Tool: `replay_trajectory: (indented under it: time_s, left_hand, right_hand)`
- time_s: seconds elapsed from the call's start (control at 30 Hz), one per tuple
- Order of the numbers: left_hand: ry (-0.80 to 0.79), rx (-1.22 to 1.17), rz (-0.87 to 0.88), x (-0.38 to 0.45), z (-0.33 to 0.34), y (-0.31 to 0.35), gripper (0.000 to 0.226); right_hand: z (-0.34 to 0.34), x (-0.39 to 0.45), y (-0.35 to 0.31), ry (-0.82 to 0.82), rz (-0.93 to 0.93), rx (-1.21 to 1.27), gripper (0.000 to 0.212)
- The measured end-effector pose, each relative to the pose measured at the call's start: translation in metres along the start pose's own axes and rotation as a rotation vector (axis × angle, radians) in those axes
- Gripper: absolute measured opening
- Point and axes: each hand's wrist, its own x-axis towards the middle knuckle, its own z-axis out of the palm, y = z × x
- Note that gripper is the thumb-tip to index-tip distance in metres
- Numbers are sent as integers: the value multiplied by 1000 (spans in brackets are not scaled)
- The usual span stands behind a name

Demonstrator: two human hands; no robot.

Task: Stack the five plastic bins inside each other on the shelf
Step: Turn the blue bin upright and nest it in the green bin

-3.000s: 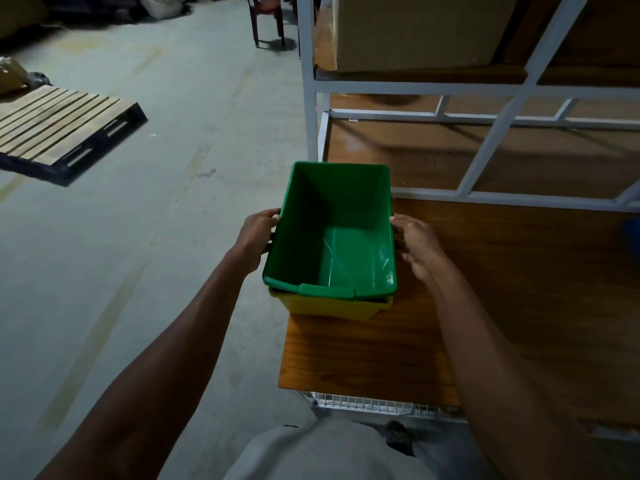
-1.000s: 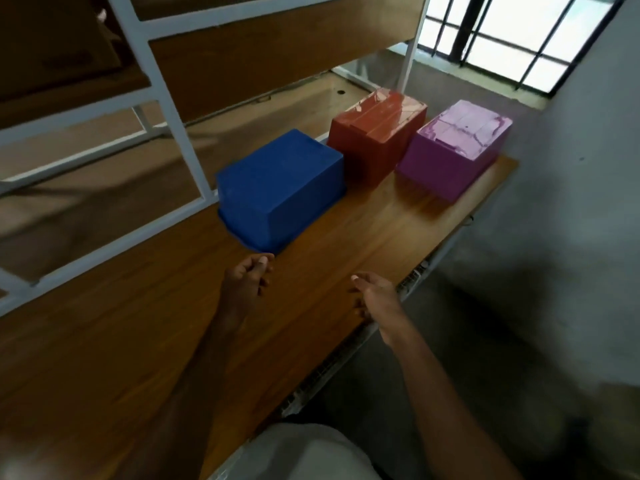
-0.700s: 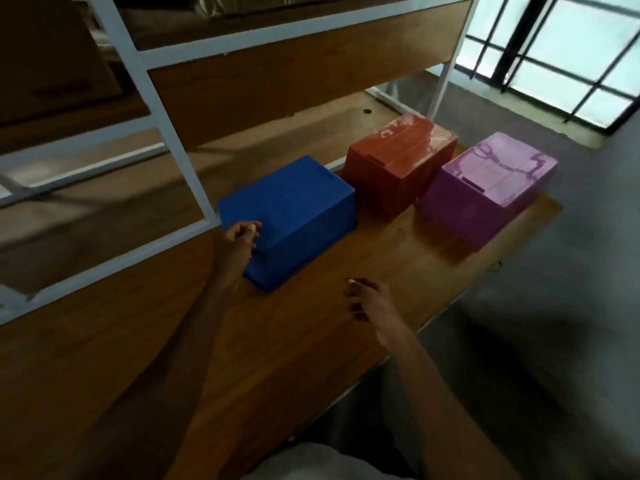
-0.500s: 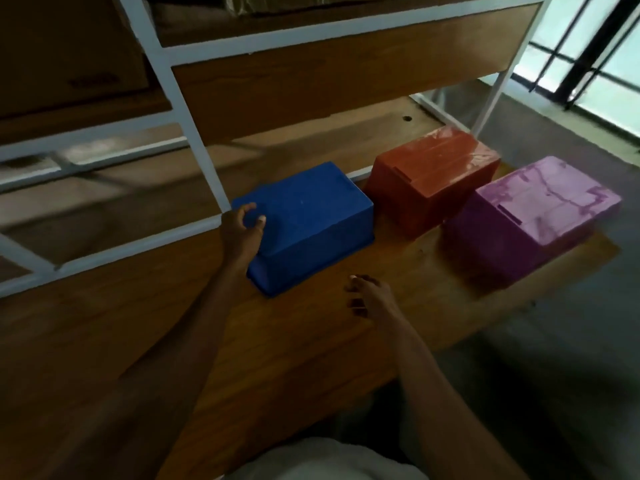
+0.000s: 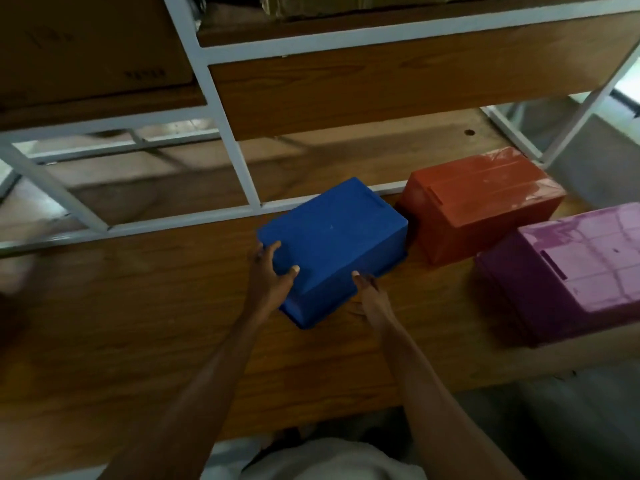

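Observation:
Three bins lie upside down in a row on the wooden shelf (image 5: 138,341): a blue bin (image 5: 339,237), a red bin (image 5: 485,202) to its right, and a purple bin (image 5: 581,271) furthest right. My left hand (image 5: 270,278) grips the blue bin's near left corner, thumb on top. My right hand (image 5: 370,299) touches the blue bin's near right side at the rim, fingers against the plastic. The green and yellow bins are out of view.
White metal frame bars (image 5: 239,161) run behind the bins, one upright right behind the blue bin. A cardboard box (image 5: 86,46) sits on the upper shelf at left. The shelf's front edge runs below my forearms, with grey floor at the right.
My view swung from the green and yellow stack to the three upturned bins. Both hands reached forward; the left closed on the blue bin's corner and the right came up against its side.

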Motion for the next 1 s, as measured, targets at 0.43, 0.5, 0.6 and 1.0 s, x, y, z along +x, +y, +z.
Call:
replay_trajectory:
  time_s: [0.43, 0.5, 0.6, 1.0]
  left_hand:
    - [107, 210, 143, -4, -14, 11, 61]
    - [11, 215, 79, 17, -21, 11, 72]
    - [-136, 196, -33, 23, -17, 8, 85]
    - [-30, -41, -37, -37, 11, -6, 69]
  right_hand:
    - [-29, 9, 37, 193, 71, 82, 23]
    - [-26, 8, 41, 138, 56, 15, 27]
    - [-17, 8, 43, 83, 34, 20, 56]
    - [-36, -19, 22, 127, -89, 96, 32]
